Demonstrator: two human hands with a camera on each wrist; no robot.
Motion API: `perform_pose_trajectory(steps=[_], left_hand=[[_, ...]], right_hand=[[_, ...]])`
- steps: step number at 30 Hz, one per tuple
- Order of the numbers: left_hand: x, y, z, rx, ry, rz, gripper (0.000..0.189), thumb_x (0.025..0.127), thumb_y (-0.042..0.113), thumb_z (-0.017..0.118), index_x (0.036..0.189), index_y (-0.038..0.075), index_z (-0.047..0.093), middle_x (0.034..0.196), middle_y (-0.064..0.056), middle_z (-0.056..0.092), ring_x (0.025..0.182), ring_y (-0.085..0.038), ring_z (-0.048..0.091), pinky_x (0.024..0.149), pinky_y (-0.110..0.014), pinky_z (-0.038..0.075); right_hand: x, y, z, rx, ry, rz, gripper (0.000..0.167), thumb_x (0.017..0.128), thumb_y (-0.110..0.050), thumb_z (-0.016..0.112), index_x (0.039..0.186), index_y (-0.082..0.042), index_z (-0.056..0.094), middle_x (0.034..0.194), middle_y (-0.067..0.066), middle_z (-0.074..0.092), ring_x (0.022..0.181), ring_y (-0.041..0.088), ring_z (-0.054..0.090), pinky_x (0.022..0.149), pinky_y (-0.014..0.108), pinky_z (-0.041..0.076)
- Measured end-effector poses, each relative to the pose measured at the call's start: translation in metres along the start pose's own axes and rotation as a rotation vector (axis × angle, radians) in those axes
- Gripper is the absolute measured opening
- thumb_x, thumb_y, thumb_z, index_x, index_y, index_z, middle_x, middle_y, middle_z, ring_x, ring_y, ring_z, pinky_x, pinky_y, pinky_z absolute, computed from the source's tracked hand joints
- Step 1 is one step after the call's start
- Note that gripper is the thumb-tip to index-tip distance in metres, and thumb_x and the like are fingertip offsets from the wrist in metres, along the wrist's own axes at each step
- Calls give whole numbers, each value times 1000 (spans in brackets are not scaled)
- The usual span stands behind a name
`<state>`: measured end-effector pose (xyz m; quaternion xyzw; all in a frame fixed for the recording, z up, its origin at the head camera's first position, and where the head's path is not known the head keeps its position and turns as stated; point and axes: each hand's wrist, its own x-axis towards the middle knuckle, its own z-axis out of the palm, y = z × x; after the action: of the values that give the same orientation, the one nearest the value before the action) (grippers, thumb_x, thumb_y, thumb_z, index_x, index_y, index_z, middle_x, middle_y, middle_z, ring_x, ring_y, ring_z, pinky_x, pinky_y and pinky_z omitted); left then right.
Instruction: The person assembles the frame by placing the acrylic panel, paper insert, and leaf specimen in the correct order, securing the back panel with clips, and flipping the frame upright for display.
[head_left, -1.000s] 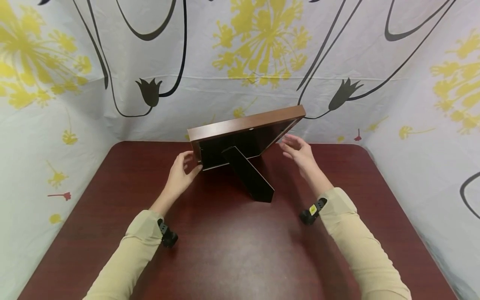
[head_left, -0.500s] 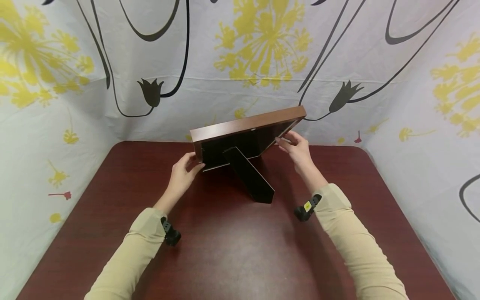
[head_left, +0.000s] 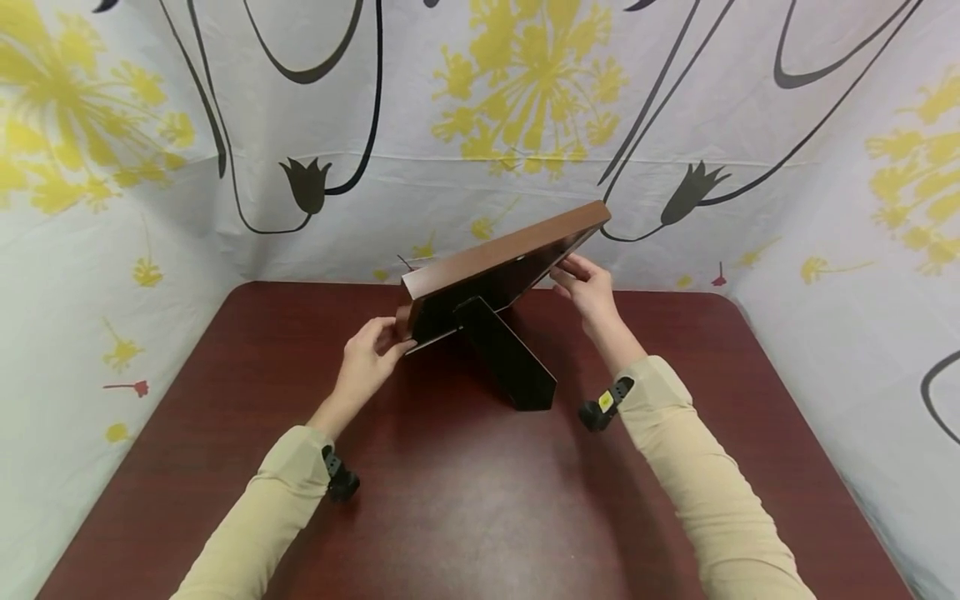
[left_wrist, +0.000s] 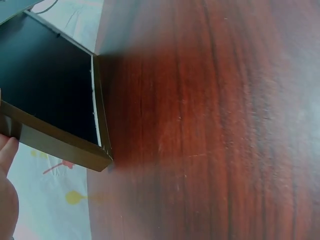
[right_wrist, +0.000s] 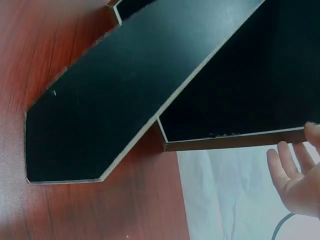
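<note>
A brown-edged picture frame [head_left: 510, 250] with a black back leans away at the rear of the table, its back toward me. Its black easel leg [head_left: 506, 354] is swung out and slants down toward the tabletop. At the lower left corner, my left hand [head_left: 365, 358] grips the frame, thumb on the back side and fingers round the edge. On the right side edge, my right hand [head_left: 588, 292] holds the frame lightly by the thumb; some fingers [right_wrist: 280, 170] lie loose beyond the edge. The frame's front is hidden.
A dark red-brown wooden table [head_left: 480, 500] lies under everything. White cloth [head_left: 247, 108] with yellow flowers and grey tulips hangs close behind and at both sides. Each wrist carries a small black camera [head_left: 597, 411].
My right hand has come in to the frame's right edge and taken hold. The frame has turned, its left end swinging toward me and lower, and my left hand has followed slightly.
</note>
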<state>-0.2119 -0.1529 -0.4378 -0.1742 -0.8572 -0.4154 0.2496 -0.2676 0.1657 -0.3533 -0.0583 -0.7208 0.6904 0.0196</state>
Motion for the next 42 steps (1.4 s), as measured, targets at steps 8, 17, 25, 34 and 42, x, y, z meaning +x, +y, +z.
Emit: perform_pose_trajectory(steps=[8, 17, 25, 34, 42], left_hand=[[-13, 9, 3, 25, 51, 135, 31, 72, 10, 77, 97, 2, 60, 83, -10, 60, 73, -20, 58, 61, -32, 53], [-17, 23, 10, 76, 72, 197, 32, 69, 16, 80, 90, 3, 59, 70, -9, 51, 60, -20, 46, 52, -24, 37], [-17, 37, 23, 112, 118, 243, 37, 64, 21, 84, 84, 3, 58, 65, -8, 51, 57, -18, 47, 49, -22, 38], [-19, 65, 42, 223, 121, 235, 37, 67, 30, 81, 80, 7, 56, 65, -4, 53, 54, -11, 44, 45, -21, 38], [-19, 88, 62, 262, 118, 165, 36, 68, 34, 80, 74, 11, 54, 67, 0, 55, 54, -15, 52, 43, -28, 42]], right_hand=[[-11, -1, -6, 24, -18, 38, 47, 88, -12, 59, 133, -10, 47, 120, 6, 60, 93, 5, 61, 84, 20, 52], [-34, 4, -5, 80, -78, 16, 27, 86, -13, 63, 111, -6, 56, 86, -9, 65, 76, 1, 65, 80, 27, 56], [-58, 12, 6, 101, -187, -66, 21, 87, -14, 62, 106, -5, 59, 85, -8, 67, 79, 9, 67, 72, 25, 57], [-102, 30, 32, 58, -267, -238, 41, 86, -4, 61, 122, 8, 49, 117, 20, 59, 102, 16, 62, 85, 30, 54], [-122, 33, 64, 104, -105, -260, 54, 79, -2, 68, 126, -6, 41, 121, 8, 52, 104, 19, 56, 90, 31, 51]])
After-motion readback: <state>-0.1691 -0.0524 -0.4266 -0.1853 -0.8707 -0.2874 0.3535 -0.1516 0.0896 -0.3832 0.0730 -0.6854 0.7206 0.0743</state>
